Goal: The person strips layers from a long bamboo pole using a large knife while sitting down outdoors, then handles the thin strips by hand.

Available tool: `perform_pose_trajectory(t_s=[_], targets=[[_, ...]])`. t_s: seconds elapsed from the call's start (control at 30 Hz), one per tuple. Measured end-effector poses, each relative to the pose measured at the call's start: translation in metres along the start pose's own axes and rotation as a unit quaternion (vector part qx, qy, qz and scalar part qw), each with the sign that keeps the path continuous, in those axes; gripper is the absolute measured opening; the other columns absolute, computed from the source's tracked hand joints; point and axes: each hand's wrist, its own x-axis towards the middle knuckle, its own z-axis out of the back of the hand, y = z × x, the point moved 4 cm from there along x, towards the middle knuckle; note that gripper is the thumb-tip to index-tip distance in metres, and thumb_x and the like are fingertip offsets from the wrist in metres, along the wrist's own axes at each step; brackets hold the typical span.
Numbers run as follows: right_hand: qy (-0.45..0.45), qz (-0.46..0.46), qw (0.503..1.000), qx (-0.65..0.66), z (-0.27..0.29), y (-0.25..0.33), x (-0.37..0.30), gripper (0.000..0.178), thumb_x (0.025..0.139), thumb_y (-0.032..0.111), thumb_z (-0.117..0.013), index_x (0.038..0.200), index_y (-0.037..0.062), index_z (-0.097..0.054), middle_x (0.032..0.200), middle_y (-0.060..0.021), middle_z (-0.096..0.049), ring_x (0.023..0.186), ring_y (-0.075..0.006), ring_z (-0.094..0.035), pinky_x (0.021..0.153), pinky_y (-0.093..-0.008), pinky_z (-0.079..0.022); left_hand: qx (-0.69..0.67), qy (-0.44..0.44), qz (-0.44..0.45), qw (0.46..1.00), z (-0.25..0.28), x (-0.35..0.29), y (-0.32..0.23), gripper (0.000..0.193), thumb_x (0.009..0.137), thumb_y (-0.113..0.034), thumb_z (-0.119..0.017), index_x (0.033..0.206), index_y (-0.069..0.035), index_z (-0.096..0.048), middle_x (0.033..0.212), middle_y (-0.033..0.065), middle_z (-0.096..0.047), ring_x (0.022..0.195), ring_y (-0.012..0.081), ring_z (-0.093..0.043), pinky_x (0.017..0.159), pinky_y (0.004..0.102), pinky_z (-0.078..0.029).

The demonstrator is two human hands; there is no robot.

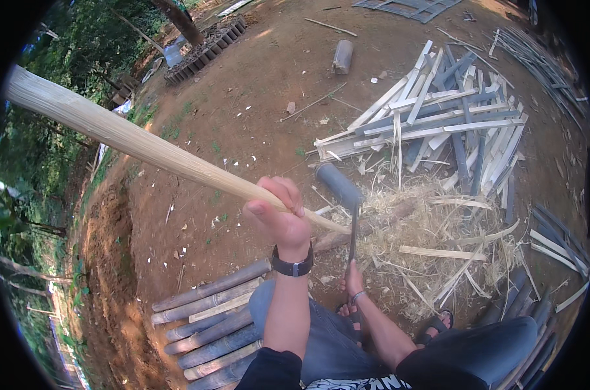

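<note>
The left hand (283, 211) is closed around a long, pale split-bamboo strip (145, 146), near its narrow-looking lower end. The strip lies left of the shavings heap (405, 227), its long axis slanting from the upper left down toward that heap's left edge, the far-left end raised nearest the camera. The right hand (352, 283), at the heap's near-left side, is wrapped around the bottom of a thin, dark tool (353, 244) that stands roughly crosswise to the strip. The strip's lower tip comes right up to this tool; whether they touch cannot be told. The left hand is the one on the strip.

A brown log (323, 244) runs under the heap's left edge. Just beyond that edge, a short grey bamboo section (338, 184) meets the tool's top; whether they are joined is unclear. Round bamboo poles (220, 348) lie in a row to the heap's near left. Beyond the heap is a jumbled pile of split slats (438, 130), on reddish-brown bare earth (230, 130); leafy trees (113, 45) stand far off to the heap's left.
</note>
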Motion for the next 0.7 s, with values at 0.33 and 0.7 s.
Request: perform_pose_trajectory(t_s=[0.33,0.7], targets=[[-0.007,0.022,0.999,-0.025,-0.031,0.028,-0.051,0.062,0.096,0.058,-0.032,0.063,0.0068,-0.044,0.047,-0.0025,-0.041,0.037,-0.0137,-0.042,0.036,-0.0280,-0.032,0.035,-0.169,-0.014,0.985,0.017,0.007,-0.002,0.060,0.091,-0.062,-0.045,0.059,-0.011,-0.038,0.051,0.0020,-0.040,0.042,0.0083,-0.038,0.039,0.0209,-0.030],[-0.041,0.014,0.996,-0.075,-0.010,0.021,-0.048,0.063,0.094,0.061,-0.036,0.059,0.0088,-0.045,0.047,-0.0003,-0.042,0.038,-0.0119,-0.043,0.036,-0.0269,-0.034,0.021,-0.201,-0.013,0.979,0.022,0.012,-0.005,0.059,0.093,-0.058,-0.043,0.060,-0.010,-0.040,0.051,0.0031,-0.042,0.042,0.0086,-0.041,0.040,0.0205,-0.031]])
